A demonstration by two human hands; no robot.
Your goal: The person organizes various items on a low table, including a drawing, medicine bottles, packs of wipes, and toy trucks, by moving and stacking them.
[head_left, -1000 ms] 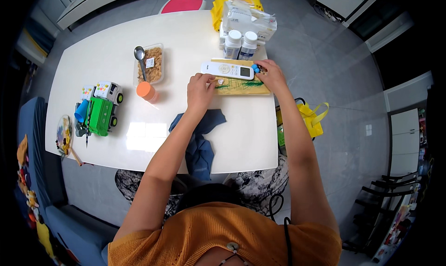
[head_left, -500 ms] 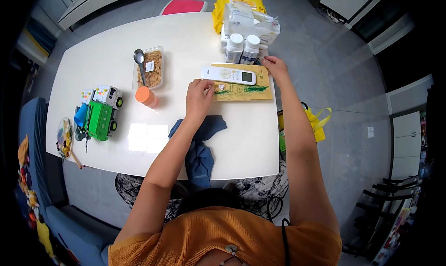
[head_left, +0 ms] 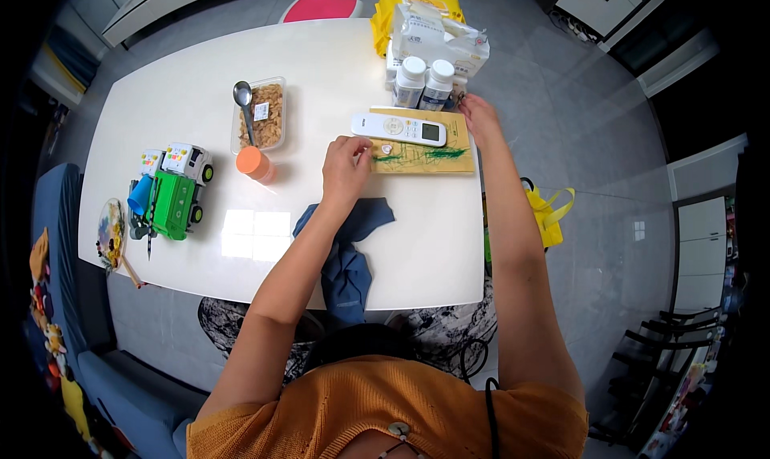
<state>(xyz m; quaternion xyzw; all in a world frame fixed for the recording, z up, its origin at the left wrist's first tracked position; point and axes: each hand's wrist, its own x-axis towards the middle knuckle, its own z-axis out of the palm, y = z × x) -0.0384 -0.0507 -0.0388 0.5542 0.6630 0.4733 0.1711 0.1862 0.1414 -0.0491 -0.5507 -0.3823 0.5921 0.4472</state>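
My left hand [head_left: 346, 167] rests on the white table [head_left: 192, 274] at the left edge of a yellow-brown paper booklet [head_left: 433, 164]. Its fingers are curled in, and whatever they may hold is hidden. On the booklet lie a white remote control [head_left: 399, 129] and a small pale round piece [head_left: 387, 148]. Beyond the booklet's right corner, my right hand [head_left: 480, 119] has its fingertips drawn together at a small dark thing [head_left: 460, 97], too small to name. Two white bottles with white caps, one left [head_left: 410, 82] and one right [head_left: 437, 85], stand close to that hand.
Behind the bottles are a white plastic pack [head_left: 441, 40] and a yellow bag [head_left: 385, 27]. A food box [head_left: 273, 114] with a spoon [head_left: 244, 98], an orange-capped bottle [head_left: 253, 163], a green toy truck [head_left: 172, 202] and a blue cloth [head_left: 346, 270] also occupy the table.
My right hand has shifted slightly away from me, past the booklet's corner beside the bottles. My left hand has stayed by the booklet's edge. The whole view has shifted a little.
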